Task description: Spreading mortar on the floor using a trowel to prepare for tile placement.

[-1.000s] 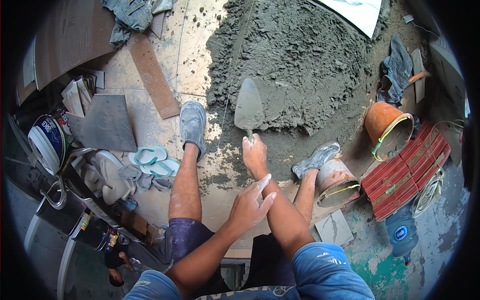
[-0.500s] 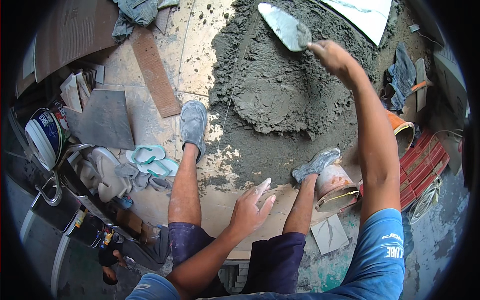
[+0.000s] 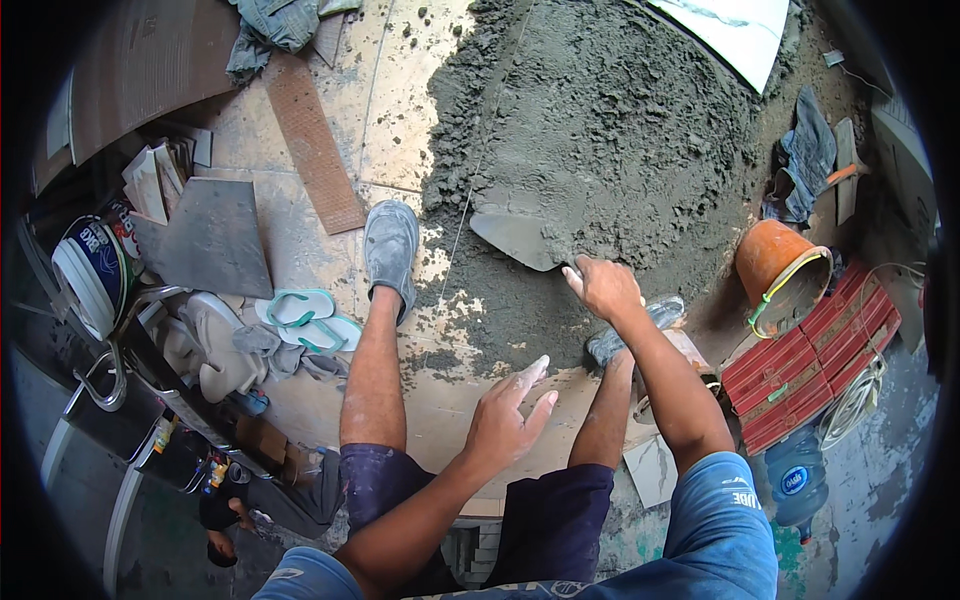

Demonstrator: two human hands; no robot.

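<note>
A bed of wet grey mortar [image 3: 620, 130] spreads over the floor in front of me, smooth near its middle and crumbly toward the right. My right hand [image 3: 606, 290] is wrapped round the handle of a trowel [image 3: 512, 238], whose pointed blade lies flat against the mortar's near edge, tip to the left. Some mortar sits on the blade's rear part. My left hand [image 3: 508, 418] hovers between my knees, fingers stretched and thumb apart, holding nothing; its fingertips are whitened. A thin string line [image 3: 463, 215] runs across the mortar's left side.
At the far right lies a white marbled tile [image 3: 735, 35]. An orange bucket [image 3: 770, 250] is tipped beside red ridged panels [image 3: 800, 350]. Another bucket [image 3: 690, 352] stands behind my right foot. To the left are sandals [image 3: 305, 318], a dark tile [image 3: 215, 235] and a brown strip [image 3: 312, 145].
My right hand has drawn the trowel from the mortar's far part back toward me, and the raised mound there now looks flatter. My left hand has barely shifted.
</note>
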